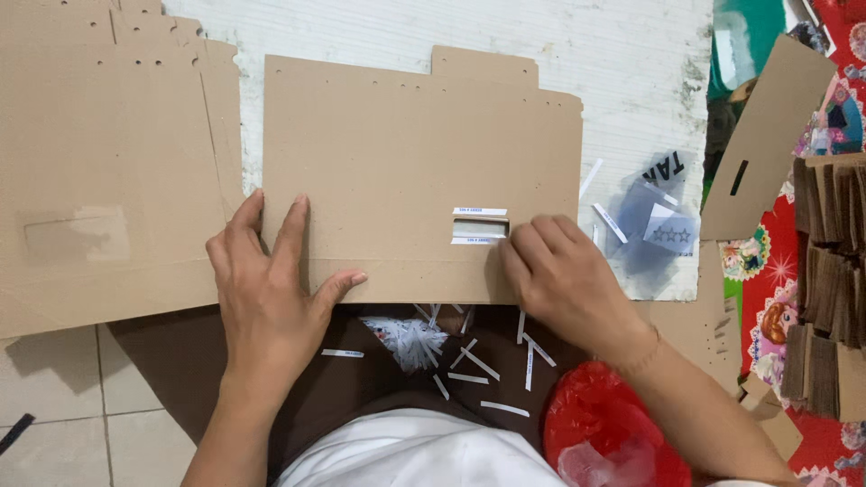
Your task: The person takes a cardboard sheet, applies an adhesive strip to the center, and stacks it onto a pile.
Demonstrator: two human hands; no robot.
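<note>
A flat brown cardboard blank point(397, 153) lies on a white board in front of me. It has a small rectangular window point(480, 228) with white tape strips along its top and bottom edges. My left hand point(266, 289) rests flat on the blank's lower left corner, fingers spread. My right hand point(564, 275) presses on the blank just right of the window, fingertips at the window's edge. Neither hand holds anything loose.
A stack of similar cardboard blanks point(99, 162) lies at the left. White tape backing strips point(478, 365) litter the dark cloth below. A red plastic bag point(604, 424) sits at lower right. Clear plastic pieces point(654, 221), another cardboard piece point(767, 135) and stacked brown pieces point(825, 271) are at the right.
</note>
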